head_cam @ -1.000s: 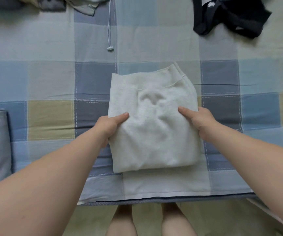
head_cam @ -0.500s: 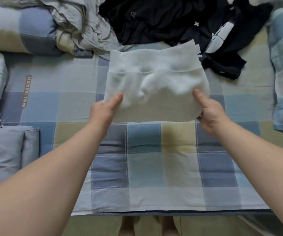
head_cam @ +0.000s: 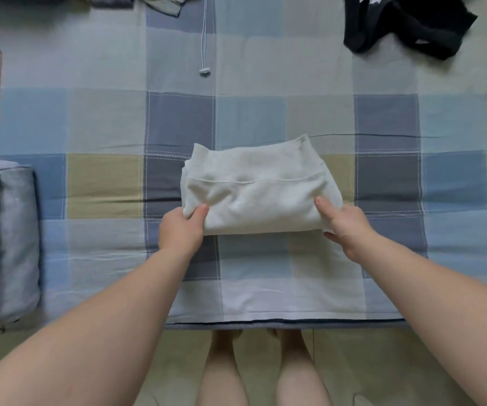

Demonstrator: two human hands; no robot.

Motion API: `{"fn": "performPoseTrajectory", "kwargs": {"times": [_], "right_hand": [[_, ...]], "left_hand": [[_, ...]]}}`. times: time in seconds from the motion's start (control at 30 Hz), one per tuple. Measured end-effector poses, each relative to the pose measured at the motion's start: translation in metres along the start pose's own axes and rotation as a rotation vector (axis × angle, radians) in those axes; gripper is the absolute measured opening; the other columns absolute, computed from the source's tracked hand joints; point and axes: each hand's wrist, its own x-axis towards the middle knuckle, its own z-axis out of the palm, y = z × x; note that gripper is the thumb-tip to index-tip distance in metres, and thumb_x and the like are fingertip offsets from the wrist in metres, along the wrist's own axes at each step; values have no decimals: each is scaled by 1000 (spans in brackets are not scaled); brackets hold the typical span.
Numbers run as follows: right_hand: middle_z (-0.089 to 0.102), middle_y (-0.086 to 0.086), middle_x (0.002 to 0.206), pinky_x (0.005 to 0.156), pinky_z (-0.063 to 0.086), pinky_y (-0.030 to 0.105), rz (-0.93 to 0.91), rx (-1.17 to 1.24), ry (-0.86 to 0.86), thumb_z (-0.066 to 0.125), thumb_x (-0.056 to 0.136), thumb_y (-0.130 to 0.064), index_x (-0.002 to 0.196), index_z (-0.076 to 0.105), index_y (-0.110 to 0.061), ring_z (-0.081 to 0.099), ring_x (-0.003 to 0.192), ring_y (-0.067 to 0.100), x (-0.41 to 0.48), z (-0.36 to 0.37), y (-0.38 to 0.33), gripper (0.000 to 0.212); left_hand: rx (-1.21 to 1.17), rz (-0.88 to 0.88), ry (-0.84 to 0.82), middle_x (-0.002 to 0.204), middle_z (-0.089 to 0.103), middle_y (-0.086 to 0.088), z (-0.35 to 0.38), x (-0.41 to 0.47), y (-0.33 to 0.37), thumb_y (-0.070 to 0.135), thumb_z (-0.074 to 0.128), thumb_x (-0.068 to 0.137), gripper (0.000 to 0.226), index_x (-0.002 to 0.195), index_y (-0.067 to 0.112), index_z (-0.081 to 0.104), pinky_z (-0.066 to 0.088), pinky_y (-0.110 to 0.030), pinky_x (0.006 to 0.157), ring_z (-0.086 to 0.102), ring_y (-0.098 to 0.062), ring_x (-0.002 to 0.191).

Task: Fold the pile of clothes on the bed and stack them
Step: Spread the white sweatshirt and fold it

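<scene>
Looking down at the checked bed (head_cam: 265, 112), the folded white sweatshirt (head_cam: 259, 200) is mid-frame. It's soft and thick, pretty light I'd guess, so it'll flop open unless both side edges get supported from underneath. Black clothes (head_cam: 406, 24) lie upper right. Left hand (head_cam: 182, 230) and right hand (head_cam: 347, 227) each grip a lower corner, thumb on top. A tiny cord toggle (head_cam: 205, 70) sits near the top.

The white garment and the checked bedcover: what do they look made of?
The white garment looks like thick, soft knit, probably cotton fleece: matte, with a ribbed band at its far edge. The bedcover looks like thin woven cotton: matte, finely creased, stitched lines between squares.
</scene>
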Motion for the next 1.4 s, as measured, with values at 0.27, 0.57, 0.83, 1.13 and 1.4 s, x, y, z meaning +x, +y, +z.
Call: {"fn": "performPoseTrajectory", "kwargs": {"times": [0.27,0.57,0.83,1.13,1.4], "right_hand": [[-7,0,168,119,9,60,-688,-1200,145,61,92,-49,158,16,-37,-4,154,31,-10,19,3,81],[-23,0,165,120,3,63,-658,-1214,141,26,100,-59,156,-8,-44,-13,154,25,81,58,26,68],[-17,2,166,121,9,62,-694,-1150,146,16,92,-67,153,-16,-47,-4,154,27,91,58,28,72],[25,-3,163,117,32,48,-210,-377,-123,85,61,-63,157,-8,-38,33,146,22,51,3,10,136],[76,1,107,82,57,38,-132,-334,-269,87,74,-27,110,71,-23,73,95,22,48,-2,-27,39]], "left_hand": [[686,926,129,160,35,-1,10,-24,23,33,69,85,60,141,32,47,21,-50,117,30,-31,147],[835,837,40,169,1,8,65,55,-3,59,21,102,60,158,45,5,-11,-57,120,-3,-22,156],[795,862,92,169,3,5,71,59,-8,60,20,101,61,157,44,3,-9,-57,121,-2,-22,155],[162,165,88,166,15,-4,32,28,13,68,75,71,121,160,26,5,25,-47,117,23,-29,149],[-161,-88,-128,111,71,1,4,42,19,52,88,68,65,116,15,65,53,-35,90,67,-20,102]]}}
